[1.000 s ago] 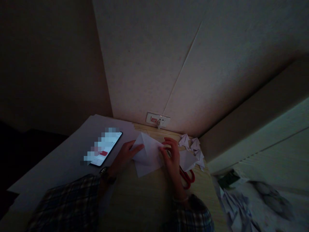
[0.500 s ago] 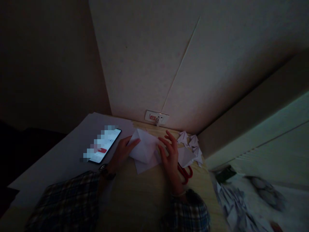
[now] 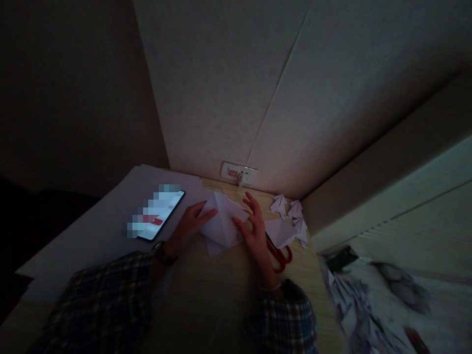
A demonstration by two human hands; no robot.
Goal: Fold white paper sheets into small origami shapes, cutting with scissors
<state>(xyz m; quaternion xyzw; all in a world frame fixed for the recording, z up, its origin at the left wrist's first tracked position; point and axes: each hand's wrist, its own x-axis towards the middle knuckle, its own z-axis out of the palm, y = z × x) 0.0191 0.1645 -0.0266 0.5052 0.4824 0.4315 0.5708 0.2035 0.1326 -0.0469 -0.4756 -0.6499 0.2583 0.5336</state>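
A creased white sheet of paper (image 3: 223,221), partly folded, is held up between my two hands above the wooden table. My left hand (image 3: 191,220) pinches its left side, thumb on top. At the right side, my right hand (image 3: 253,227) has thumb and forefinger closed on the paper, with the other fingers raised. Beneath it another piece of white paper (image 3: 213,249) shows at the lower edge. Just right of my right hand lie a folded paper piece (image 3: 280,233) and red-handled scissors (image 3: 282,259), their blades mostly hidden.
A lit phone (image 3: 162,216) rests on large white sheets (image 3: 92,238) at the left. Several small folded paper shapes (image 3: 295,210) sit near the table's back right corner. A wall socket (image 3: 239,173) holds a plug. Below the table's right edge is a heap of folded papers (image 3: 356,307).
The paper has opened out flatter, its centre crease now facing me. My right thumb and forefinger have moved left onto its face. The whole view has shifted slightly.
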